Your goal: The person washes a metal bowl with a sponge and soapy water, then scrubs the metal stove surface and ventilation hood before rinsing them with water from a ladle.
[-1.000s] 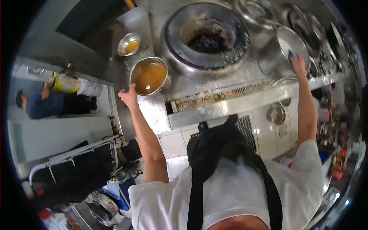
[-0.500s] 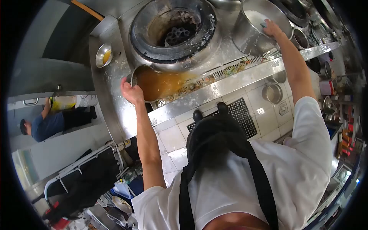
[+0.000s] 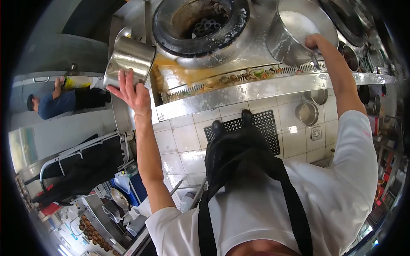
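Across the upper half runs one steel counter [image 3: 259, 48], its front edge facing the wearer; at far left, one other person [image 3: 60, 103] in a blue top is in view. On the counter sits one round burner [image 3: 194, 51] with a black ring. Below, one perforated black mat [image 3: 265, 128] lies on the tiles, near two dark boots [image 3: 247, 117]. Right of the burner, one large pot [image 3: 285, 48] has whitish contents. At the counter's left, one smaller pot [image 3: 133, 57] lies tipped on its side, mouth towards the burner, with brown liquid [image 3: 176, 71] spread beside it. Two metal pans [image 3: 307, 114] stand on the floor. One left hand [image 3: 136, 94] holds the smaller pot, fingers spread along its wall. One right hand [image 3: 314, 42] dips inside the large pot's rim; whether its fingers pinch anything, I cannot tell. Many food scraps [image 3: 257, 73] line one slotted trough.
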Demonstrator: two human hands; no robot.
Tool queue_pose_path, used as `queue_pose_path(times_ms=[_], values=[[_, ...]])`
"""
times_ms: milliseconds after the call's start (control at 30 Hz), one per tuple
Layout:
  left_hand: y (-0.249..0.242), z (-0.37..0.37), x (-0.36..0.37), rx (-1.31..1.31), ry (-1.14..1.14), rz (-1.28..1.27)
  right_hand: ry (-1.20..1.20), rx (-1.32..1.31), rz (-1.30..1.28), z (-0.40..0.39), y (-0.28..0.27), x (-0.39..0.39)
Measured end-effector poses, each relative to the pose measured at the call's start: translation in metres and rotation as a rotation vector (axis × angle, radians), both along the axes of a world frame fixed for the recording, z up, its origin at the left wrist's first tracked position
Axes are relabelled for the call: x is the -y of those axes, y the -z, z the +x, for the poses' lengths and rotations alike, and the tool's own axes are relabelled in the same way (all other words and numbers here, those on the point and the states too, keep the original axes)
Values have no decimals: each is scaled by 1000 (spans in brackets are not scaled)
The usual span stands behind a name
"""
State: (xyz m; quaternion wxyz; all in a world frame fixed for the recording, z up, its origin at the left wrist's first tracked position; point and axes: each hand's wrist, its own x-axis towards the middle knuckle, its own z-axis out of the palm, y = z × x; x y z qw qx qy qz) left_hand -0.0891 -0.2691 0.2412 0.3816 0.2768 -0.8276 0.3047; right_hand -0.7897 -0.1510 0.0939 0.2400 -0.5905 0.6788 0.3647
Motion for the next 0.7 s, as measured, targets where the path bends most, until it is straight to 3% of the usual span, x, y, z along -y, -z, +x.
queue_pose_path(times_ms=[33, 100, 133, 167, 233, 300, 333, 433, 467, 500, 533, 567, 600, 633, 700], values=[[-4, 2, -2, 2, -8, -31, -3, 0, -1, 3, -3, -1], [-10, 5, -6, -8, -12, -55, 362, -32, -47, 10, -14, -2], [-10, 9, -4, -14, -16, -63, 357, -36, -56, 16, -26, -8], [-8, 15, -1, -53, -51, -6, 689, 225, -225, 16, -34, -18], [-1, 32, 4, -98, -100, 49, 915, 728, -608, 15, -51, -24], [12, 58, 19, -216, -372, 347, 1027, 1212, -1024, 49, -101, -22], [33, 84, 39, -229, -439, 391, 975, 1321, -1168, 87, -132, -25], [71, 129, 76, -340, -619, 722, 663, 1078, -1298, 233, -168, -27], [79, 138, 86, -391, -658, 811, 694, 1137, -1243, 288, -155, -20], [70, 138, 89, -374, -601, 874, 736, 1366, -1029, 331, -127, -11], [62, 140, 93, -369, -592, 880, 613, 1339, -933, 385, -99, -3], [54, 145, 96, -393, -409, 1040, 519, 1532, -759, 449, -80, 16], [50, 151, 104, -415, -215, 1189, 344, 1494, -726, 503, -32, 40], [59, 162, 112, -269, -150, 1083, 381, 1560, -484, 559, -45, 60], [65, 169, 110, -209, -102, 957, -12, 1579, -826, 653, -6, 125]])
